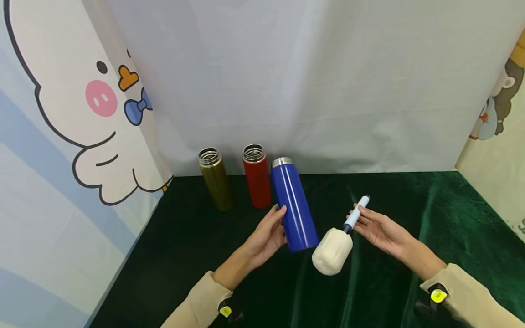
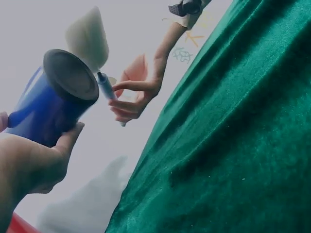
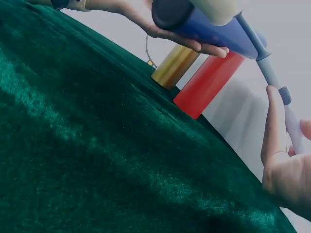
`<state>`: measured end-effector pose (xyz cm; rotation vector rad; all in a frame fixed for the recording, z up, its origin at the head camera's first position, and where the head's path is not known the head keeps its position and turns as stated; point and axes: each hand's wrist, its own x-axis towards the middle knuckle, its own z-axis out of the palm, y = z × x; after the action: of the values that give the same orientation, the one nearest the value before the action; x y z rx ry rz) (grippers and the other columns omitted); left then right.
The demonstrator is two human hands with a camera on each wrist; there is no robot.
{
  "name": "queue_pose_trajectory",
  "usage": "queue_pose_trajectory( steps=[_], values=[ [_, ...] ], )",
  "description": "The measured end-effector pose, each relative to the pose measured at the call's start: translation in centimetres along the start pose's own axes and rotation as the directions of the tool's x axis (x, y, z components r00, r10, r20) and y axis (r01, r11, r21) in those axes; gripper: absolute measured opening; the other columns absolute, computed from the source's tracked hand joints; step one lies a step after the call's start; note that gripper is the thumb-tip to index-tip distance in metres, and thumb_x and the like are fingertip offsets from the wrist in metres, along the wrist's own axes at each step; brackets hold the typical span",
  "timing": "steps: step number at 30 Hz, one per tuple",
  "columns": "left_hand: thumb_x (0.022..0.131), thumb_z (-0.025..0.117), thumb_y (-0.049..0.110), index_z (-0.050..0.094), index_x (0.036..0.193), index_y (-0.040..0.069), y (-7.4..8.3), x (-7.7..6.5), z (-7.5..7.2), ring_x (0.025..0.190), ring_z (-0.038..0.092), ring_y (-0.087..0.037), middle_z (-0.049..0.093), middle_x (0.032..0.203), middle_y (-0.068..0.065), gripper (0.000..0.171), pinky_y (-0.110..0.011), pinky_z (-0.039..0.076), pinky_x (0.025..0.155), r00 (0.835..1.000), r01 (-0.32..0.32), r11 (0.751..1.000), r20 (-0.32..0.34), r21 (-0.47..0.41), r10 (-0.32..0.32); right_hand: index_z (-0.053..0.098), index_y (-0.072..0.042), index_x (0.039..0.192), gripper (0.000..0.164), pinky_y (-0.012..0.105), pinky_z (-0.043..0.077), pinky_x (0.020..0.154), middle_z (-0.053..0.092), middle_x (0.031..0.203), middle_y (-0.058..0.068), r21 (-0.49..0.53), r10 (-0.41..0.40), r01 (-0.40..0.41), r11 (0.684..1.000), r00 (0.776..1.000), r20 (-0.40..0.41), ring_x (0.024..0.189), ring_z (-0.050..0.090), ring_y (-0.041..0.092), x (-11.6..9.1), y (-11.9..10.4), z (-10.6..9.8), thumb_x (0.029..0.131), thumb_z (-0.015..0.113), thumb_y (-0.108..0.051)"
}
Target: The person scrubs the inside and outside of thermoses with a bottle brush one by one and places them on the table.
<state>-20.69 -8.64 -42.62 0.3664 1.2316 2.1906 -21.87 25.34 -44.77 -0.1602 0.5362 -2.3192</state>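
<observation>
My left hand grips a blue bottle by its side, raised and tilted, with its silver neck up and away from me. In the left wrist view the dark base of that blue bottle faces the camera. My right hand pinches the light blue handle of a bottle brush. Its white sponge head points down toward me, just right of the bottle's base in the head view. From the right wrist, the brush's long shaft shows between handle and sponge.
A red bottle and an olive-gold bottle stand uncapped at the back of the table, left of the blue one. Dark green velvet cloth covers the table. A pale curtain hangs behind, and a cartoon-printed sheet is at the left.
</observation>
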Motion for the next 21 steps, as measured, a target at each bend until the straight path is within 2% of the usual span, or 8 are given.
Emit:
queue_pose_trajectory(
  steps=[2,5,9,12,14,16,18,21],
  values=[
    [0.111,0.039,0.039,0.017,0.161,0.02,0.0,-0.1,0.1,0.129,0.055,-0.017,0.046,0.151,-0.006,0.058,-0.038,0.05,0.105,1.0,0.008,1.0,-0.005,-0.006,-0.008,0.063,-0.003,0.125,0.041,0.029,0.05,0.107,0.066,0.124,0.012,-0.016,-0.014,0.014,1.0,1.0,-0.013,0.121,0.067,0.022,0.2,-0.2,0.2,0.113,0.025,-0.017],
    [0.11,0.041,0.04,0.018,0.161,0.021,-0.4,-0.3,0.2,0.128,0.057,-0.019,0.049,0.149,-0.007,0.059,-0.042,0.048,0.108,0.999,0.028,1.0,-0.018,0.0,-0.028,0.06,-0.007,0.125,0.032,0.028,0.051,0.106,0.067,0.124,0.014,0.01,-0.062,0.063,0.998,0.994,-0.089,0.118,0.068,0.024,0.5,-0.7,1.1,0.112,0.032,-0.016],
    [0.11,0.043,0.036,0.018,0.161,0.026,-1.1,-0.5,0.5,0.134,0.053,-0.022,0.045,0.155,-0.01,0.058,-0.05,0.04,0.116,0.998,0.057,0.997,-0.008,0.044,-0.057,0.049,-0.011,0.127,0.019,0.029,0.049,0.109,0.065,0.121,0.017,0.102,-0.168,0.197,0.975,0.956,-0.24,0.112,0.071,0.03,1.0,-1.5,2.9,0.109,0.045,-0.011],
    [0.109,0.045,0.031,0.02,0.161,0.027,-1.2,-0.6,0.4,0.138,0.049,-0.025,0.04,0.159,-0.012,0.058,-0.054,0.036,0.119,0.997,0.073,0.995,0.03,0.068,-0.076,0.04,-0.015,0.137,0.034,0.029,0.047,0.111,0.064,0.119,0.019,0.17,-0.232,0.29,0.942,0.926,-0.296,0.112,0.071,0.033,1.7,-2.0,3.8,0.106,0.051,-0.008],
    [0.109,0.045,0.03,0.022,0.161,0.026,-1.2,-0.6,0.4,0.139,0.049,-0.026,0.039,0.16,-0.012,0.057,-0.056,0.036,0.119,0.995,0.084,0.992,0.048,0.094,-0.088,0.035,-0.019,0.143,0.043,0.028,0.045,0.112,0.064,0.117,0.021,0.201,-0.257,0.327,0.924,0.916,-0.308,0.112,0.071,0.034,1.9,-2.2,4.0,0.105,0.052,-0.007],
    [0.11,0.045,0.032,0.024,0.161,0.025,-1.1,-0.6,0.3,0.139,0.049,-0.026,0.04,0.16,-0.013,0.056,-0.055,0.038,0.118,0.993,0.091,0.989,0.058,0.113,-0.098,0.033,-0.02,0.144,0.047,0.027,0.045,0.113,0.064,0.117,0.022,0.211,-0.264,0.339,0.917,0.911,-0.316,0.113,0.071,0.034,2.0,-2.2,4.1,0.104,0.053,-0.006],
    [0.11,0.044,0.034,0.024,0.161,0.024,-1.1,-0.7,0.3,0.137,0.051,-0.025,0.041,0.159,-0.012,0.055,-0.053,0.042,0.115,0.994,0.089,0.988,0.056,0.128,-0.096,0.037,-0.018,0.141,0.042,0.029,0.045,0.113,0.064,0.116,0.022,0.222,-0.249,0.327,0.919,0.915,-0.319,0.112,0.071,0.035,1.9,-1.9,3.9,0.104,0.053,-0.006],
    [0.111,0.041,0.037,0.025,0.16,0.022,-1.0,-0.7,0.3,0.133,0.055,-0.021,0.045,0.156,-0.01,0.054,-0.046,0.048,0.108,0.996,0.074,0.99,0.032,0.124,-0.078,0.039,-0.016,0.135,0.033,0.03,0.047,0.111,0.063,0.117,0.02,0.203,-0.198,0.271,0.941,0.926,-0.32,0.11,0.071,0.034,1.6,-1.2,3.4,0.105,0.051,-0.009]
  ],
)
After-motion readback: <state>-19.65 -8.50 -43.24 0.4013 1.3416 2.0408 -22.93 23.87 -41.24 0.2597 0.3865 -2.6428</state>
